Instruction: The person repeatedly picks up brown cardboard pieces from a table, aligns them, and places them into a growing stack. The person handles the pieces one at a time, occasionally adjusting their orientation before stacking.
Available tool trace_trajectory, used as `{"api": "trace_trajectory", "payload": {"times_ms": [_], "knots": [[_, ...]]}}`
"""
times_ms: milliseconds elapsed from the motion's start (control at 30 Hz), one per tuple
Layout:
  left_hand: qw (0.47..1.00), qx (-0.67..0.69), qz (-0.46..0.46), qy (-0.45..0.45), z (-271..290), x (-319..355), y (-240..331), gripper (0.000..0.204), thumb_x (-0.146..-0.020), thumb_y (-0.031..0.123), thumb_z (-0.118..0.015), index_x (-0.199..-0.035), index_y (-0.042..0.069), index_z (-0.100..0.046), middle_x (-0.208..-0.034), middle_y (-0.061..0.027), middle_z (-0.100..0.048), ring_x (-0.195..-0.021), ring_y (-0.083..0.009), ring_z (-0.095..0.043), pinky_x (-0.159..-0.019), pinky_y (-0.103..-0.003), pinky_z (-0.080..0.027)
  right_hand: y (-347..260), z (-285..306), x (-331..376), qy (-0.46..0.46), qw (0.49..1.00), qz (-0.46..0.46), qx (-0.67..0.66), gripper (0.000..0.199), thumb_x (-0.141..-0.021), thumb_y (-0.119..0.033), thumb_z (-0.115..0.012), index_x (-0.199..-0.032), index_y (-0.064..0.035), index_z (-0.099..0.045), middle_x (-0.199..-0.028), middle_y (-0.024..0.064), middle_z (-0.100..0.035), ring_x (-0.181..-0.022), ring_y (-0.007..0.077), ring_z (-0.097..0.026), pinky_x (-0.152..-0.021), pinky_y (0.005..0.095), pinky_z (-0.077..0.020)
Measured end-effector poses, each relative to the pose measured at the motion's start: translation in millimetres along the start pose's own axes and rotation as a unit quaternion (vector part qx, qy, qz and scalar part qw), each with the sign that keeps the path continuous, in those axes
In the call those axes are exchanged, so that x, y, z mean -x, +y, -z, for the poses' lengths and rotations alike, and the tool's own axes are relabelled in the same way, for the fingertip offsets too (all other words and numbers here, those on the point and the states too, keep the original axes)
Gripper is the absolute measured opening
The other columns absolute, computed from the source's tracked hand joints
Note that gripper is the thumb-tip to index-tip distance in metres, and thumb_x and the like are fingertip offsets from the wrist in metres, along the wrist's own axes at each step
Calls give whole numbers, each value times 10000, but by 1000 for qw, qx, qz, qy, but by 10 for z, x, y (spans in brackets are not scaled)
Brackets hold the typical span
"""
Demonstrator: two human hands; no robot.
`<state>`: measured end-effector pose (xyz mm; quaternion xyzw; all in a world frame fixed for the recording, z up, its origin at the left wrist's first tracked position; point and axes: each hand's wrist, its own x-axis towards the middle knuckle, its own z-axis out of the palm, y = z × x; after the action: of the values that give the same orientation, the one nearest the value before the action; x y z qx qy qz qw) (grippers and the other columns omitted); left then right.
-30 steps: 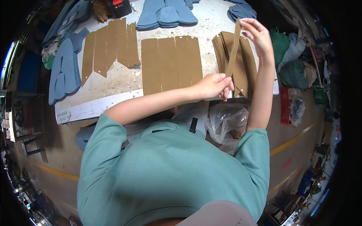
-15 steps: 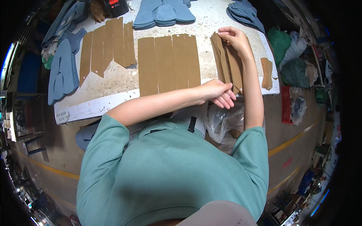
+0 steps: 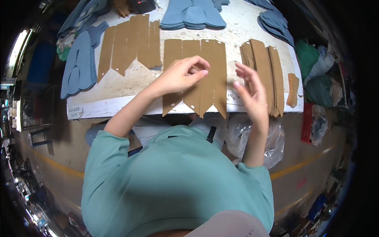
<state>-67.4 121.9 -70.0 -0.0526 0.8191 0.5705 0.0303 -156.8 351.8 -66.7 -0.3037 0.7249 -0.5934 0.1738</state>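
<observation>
A row of long brown cut panels (image 3: 213,79), with pointed lower ends, lies in front of me and hangs slightly past the table's near edge. Over its left part hovers my left hand (image 3: 183,75), fingers loosely bent and thumb apart, with nothing seen in it. My right hand (image 3: 253,94) is raised between this row and a right-hand stack of brown panels (image 3: 262,61). Its fingers are spread and it holds nothing. Part of that stack is hidden behind the right hand. The panels look like suede or leather.
More brown panels (image 3: 132,43) lie left of centre. Blue cut pieces (image 3: 79,65) are stacked at the left, with others (image 3: 193,15) at the back. A small brown bundle (image 3: 292,90) sits at the table's right edge. Clear plastic bags (image 3: 274,144) hang below, near a red crate (image 3: 306,122).
Both hands have left the right-hand stack: my left hand moved left over the middle row, my right hand came down and nearer. The stack's panels lie spread differently. The view has shifted.
</observation>
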Motion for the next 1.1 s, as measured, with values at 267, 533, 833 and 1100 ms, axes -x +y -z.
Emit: {"api": "trace_trajectory", "payload": {"times_ms": [267, 533, 833, 1100], "knots": [[944, 321, 62, 56, -362, 404, -219, 529, -972, 168, -549, -1434, 49, -322, -1404, -170, -410, -1296, -238, -452, -996, -332, -453, 375, -433, 102, 125, 989, -58, -53, 565, -872, -30, -633, -1402, -110, -454, -1282, 122, -515, -1087, 169, -546, -896, 305, -476], [946, 315, 47, 55, -464, 567, -205, 536, -974, 151, -536, -1445, 49, -301, -1426, -196, -401, -1335, -251, -408, -1026, -345, -428, 497, -456, 43, 97, 968, -130, -189, 468, -883, -10, -612, -1341, 3, -517, -1326, 110, -547, -1011, 105, -576, -883, 252, -469], [939, 334, 46, 61, -495, 600, -178, 525, -980, 134, -519, -1446, 49, -295, -1432, -199, -396, -1340, -245, -405, -1025, -344, -430, 512, -635, -38, 23, 984, -84, -153, 482, -874, 34, -594, -1347, 15, -505, -1227, 56, -573, -855, 52, -562, -734, 204, -481], [939, 332, 43, 71, -501, 619, -187, 524, -975, 118, -527, -1444, 60, -301, -1426, -183, -401, -1332, -243, -414, -1017, -348, -436, 346, -673, 111, 95, 995, 5, 24, 424, -881, 16, -585, -1302, -28, -556, -1246, 107, -545, -1061, 165, -572, -860, 263, -497]]}}
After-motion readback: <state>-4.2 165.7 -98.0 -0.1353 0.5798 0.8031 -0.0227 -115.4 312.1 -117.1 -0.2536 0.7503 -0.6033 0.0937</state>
